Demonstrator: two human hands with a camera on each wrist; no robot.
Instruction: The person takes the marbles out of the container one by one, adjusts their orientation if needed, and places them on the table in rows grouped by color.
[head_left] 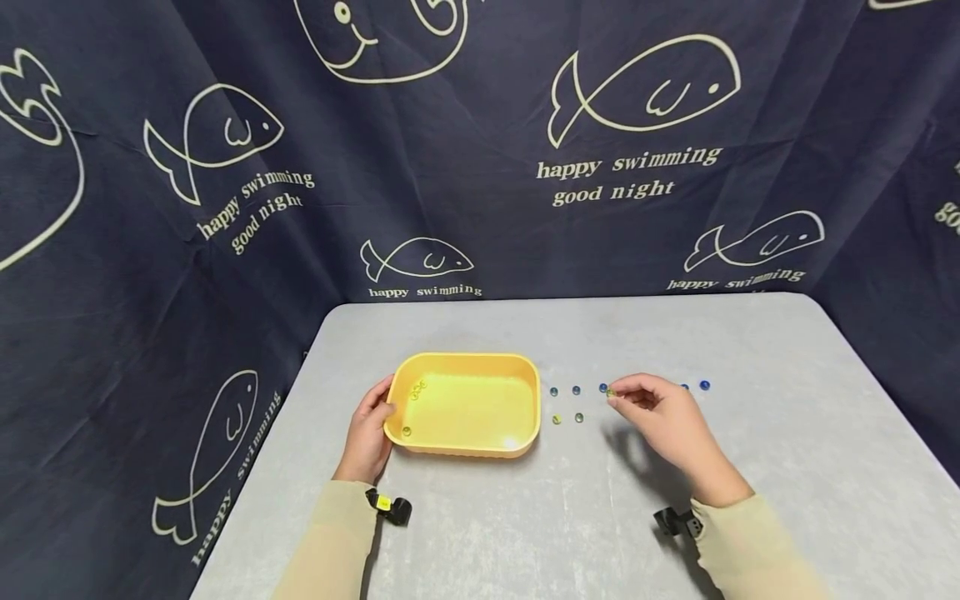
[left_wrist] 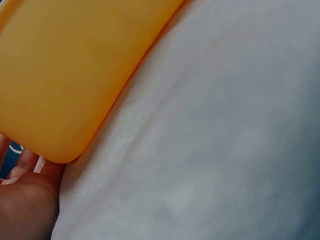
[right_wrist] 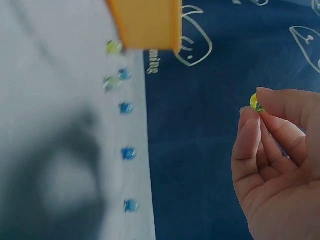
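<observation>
A yellow plastic basin (head_left: 465,450) stands on the table, and my left hand (head_left: 367,433) grips its left end with the thumb over the rim. Several yellowish glass marbles (head_left: 417,389) lie inside, towards that end. Between thumb and fingertip, my right hand (head_left: 667,421) pinches a yellow-green marble (right_wrist: 256,103), held up above the table to the right of the basin. Beneath and around that hand is a row of blue marbles (head_left: 576,390), partly hidden by the fingers. Nearer to me lie a yellow marble (head_left: 557,419) and a greenish one (head_left: 579,417).
The grey table (head_left: 525,533) is backed by a dark blue curtain (head_left: 510,225) with white fish drawings and lettering. Its far edge lies a little beyond the basin and the marbles.
</observation>
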